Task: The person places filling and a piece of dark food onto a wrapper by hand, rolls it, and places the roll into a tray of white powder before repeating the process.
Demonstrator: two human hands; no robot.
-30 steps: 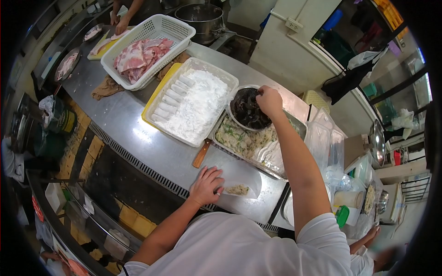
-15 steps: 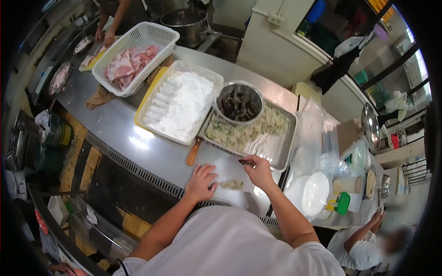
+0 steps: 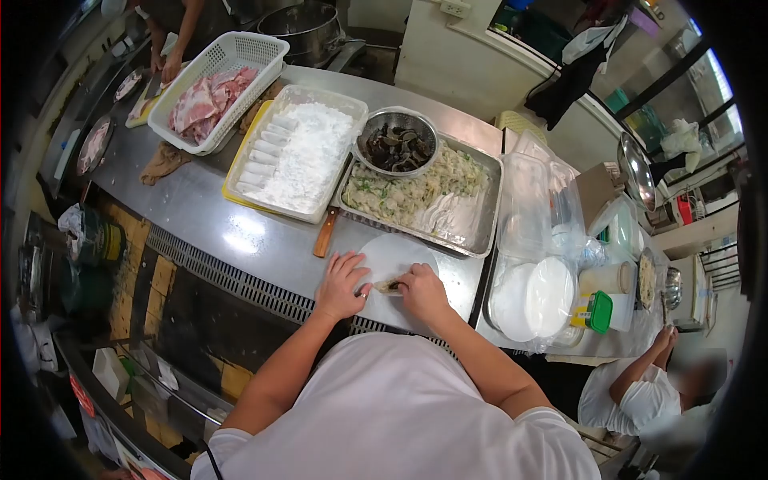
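Observation:
A thin round white wrapper (image 3: 398,246) lies on the steel counter, with a small strip of pale minced filling (image 3: 386,286) near its front edge. My right hand (image 3: 424,293) is closed in a pinch at the filling's right end, on a dark slice that its fingers mostly hide. On the wrapper's left edge rests my left hand (image 3: 342,286), fingers apart and holding nothing, thumb beside the filling. Beyond the wrapper, a metal tray (image 3: 478,224) holds green-flecked filling. A steel bowl (image 3: 394,169) of similar dark slices sits on it.
A wooden-handled knife (image 3: 326,233) lies left of the wrapper. Behind it, a white tub (image 3: 322,210) holds white powder and pale rolls (image 3: 258,170). A perforated basket (image 3: 272,53) contains raw meat. Stacked wrappers (image 3: 532,300) sit at right. Other people work far left and lower right.
My right hand has moved down and left, bringing the dark slice from above the wrapper's right side to the filling. My left hand stays at the wrapper's left edge. The camera view has shifted slightly.

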